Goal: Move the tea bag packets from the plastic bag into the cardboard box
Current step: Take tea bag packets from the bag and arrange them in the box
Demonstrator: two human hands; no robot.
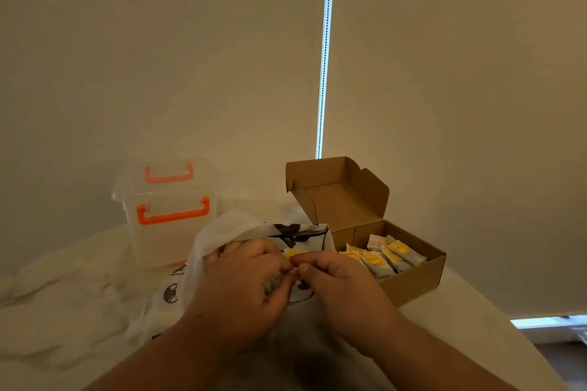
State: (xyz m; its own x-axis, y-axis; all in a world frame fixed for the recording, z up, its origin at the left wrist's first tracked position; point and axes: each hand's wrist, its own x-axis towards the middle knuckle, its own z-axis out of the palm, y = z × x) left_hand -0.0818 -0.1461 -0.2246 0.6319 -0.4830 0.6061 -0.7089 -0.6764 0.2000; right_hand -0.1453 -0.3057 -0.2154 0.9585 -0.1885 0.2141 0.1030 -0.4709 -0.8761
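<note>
Two bare forearms reach in from the bottom edge, and the hands meet at the middle of the view, fingertips nearly touching. The left hand [236, 286] has its fingers curled into the mouth of a crumpled white plastic bag with black printed marks [219, 232] and grips the gathered film. The right hand [336, 279] is just beside it, with the thumb and forefinger pinched on a small white tea bag packet with a yellow patch [293, 253]. This packet sticks up between the two sets of fingertips, at the bag's opening and not yet clear of it. How much else lies in the bag cannot be told.

To the right of the hands, and a little farther off, stands an open brown cardboard box [413, 282] with its hinged lid [336, 197] tipped up and back. Inside, a row of like white-and-yellow packets [378, 260] leans on edge and fills the part of the box nearer the hands.

Behind the bag to the left sits a clear plastic storage tub [158, 241] with an orange handle [173, 211]. A second, paler handle shows on its lid.

Everything rests on a pale table [470, 311], with wrinkled white cloth [63, 311] spread over its left side. Beyond hang two beige roller blinds [444, 73]. A beaded cord [325, 57] runs down the bright gap between them, and a strip of daylight [546, 322] shows at the lower right.
</note>
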